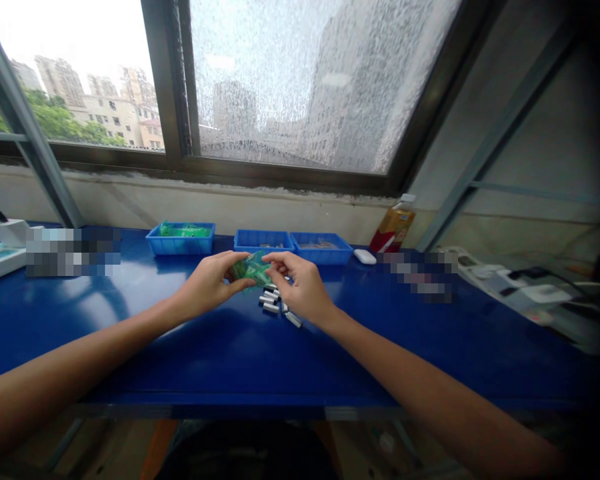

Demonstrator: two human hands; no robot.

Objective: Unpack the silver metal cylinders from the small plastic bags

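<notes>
Between my two hands, above the blue table (200,353), is a crumpled green translucent plastic bag (256,268). My left hand (213,283) grips its left side, thumb below and fingers above. At its right side, the fingers and thumb of my right hand (300,283) pinch the edge. Whether anything lies inside the bag I cannot tell. Several small silvery metal pieces (270,303) lie loosely on the table just under and beside my right hand, which hides part of the group.
Along the wall stand a blue bin (180,248) with green plastic bags and two more blue bins (263,235) (323,255) holding small parts. A white case (365,257) and a drink bottle (394,225) are to their right. Power strips (3,257) sit at far left.
</notes>
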